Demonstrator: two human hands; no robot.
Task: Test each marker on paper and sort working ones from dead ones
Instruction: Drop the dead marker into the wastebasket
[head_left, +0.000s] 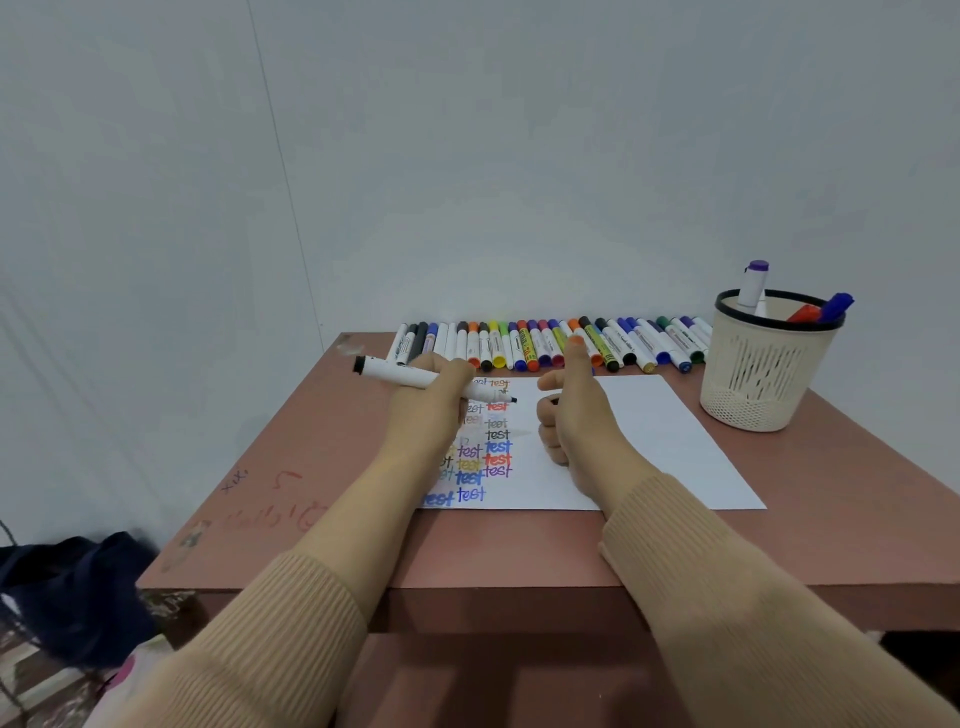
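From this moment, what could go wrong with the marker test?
1. The uncapped marker in the left hand points at the right hand, close by; its tip may stain the thumb or the paper by accident.
2. The row of markers lies loose along the far edge of the table, so a tested one put back there could mix with untested ones.
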